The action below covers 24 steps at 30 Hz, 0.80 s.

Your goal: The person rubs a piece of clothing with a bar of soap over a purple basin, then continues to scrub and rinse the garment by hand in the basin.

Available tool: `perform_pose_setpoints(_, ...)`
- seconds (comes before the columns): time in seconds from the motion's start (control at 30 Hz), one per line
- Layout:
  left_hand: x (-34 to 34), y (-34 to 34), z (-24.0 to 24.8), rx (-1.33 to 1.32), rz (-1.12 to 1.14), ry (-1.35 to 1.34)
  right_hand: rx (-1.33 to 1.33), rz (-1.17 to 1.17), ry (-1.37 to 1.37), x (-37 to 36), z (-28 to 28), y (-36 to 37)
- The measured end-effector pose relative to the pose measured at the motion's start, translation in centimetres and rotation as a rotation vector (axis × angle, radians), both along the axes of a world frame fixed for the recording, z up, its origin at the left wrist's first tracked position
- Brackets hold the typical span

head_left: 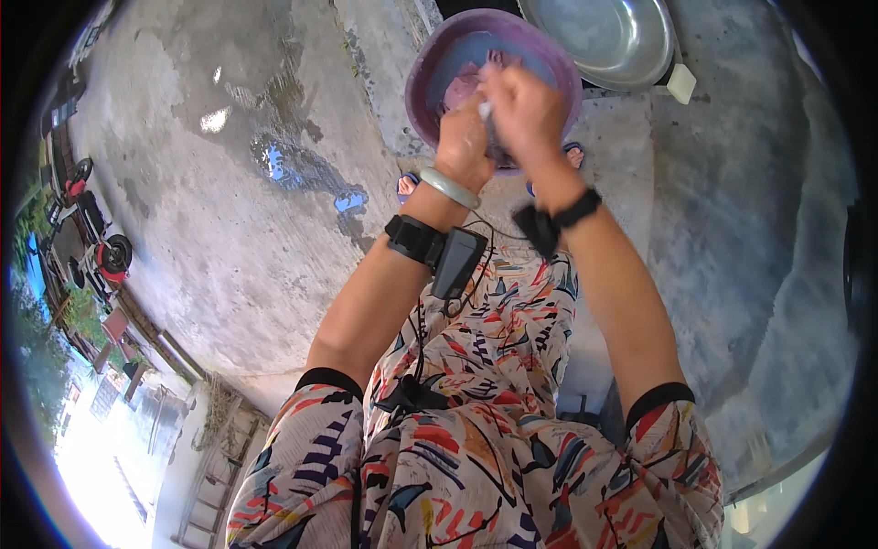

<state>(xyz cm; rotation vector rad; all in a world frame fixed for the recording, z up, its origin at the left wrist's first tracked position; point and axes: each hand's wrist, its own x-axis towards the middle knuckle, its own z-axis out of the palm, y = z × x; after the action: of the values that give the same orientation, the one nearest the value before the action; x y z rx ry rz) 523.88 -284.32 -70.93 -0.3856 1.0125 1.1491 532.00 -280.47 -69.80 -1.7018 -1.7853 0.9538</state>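
Both hands are over a purple basin (420,80) of cloudy water, close together. A wet pink cloth (464,85) bunches up out of the water beside them. My left hand (465,139) is closed on the cloth, with whitish suds on its fingers. Just to its right, my right hand (528,112) is curled in a fist on the same cloth, slightly blurred by motion. Part of the cloth is hidden behind the hands. A pale bangle (449,188) circles my left wrist, and black straps with small devices are on both forearms.
A large metal basin (608,41) stands at the far right of the purple one, with a pale yellow block (681,83) by its rim. My feet in sandals are just below the purple basin. Water puddles (311,174) lie on the concrete floor to the left.
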Motion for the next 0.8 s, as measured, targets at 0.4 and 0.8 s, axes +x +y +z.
perform_pose_setpoints(0.4, -0.4, -0.9, 0.8, -0.023, 0.018, 0.061, 0.220, -0.035, -0.112, -0.7, -1.8, 0.2)
perform_pose_setpoints(0.8, -2.4, -0.5, 1.5, 0.140, 0.033, -0.177, 0.097, -0.263, 0.048, 2.5, -1.4, 1.1)
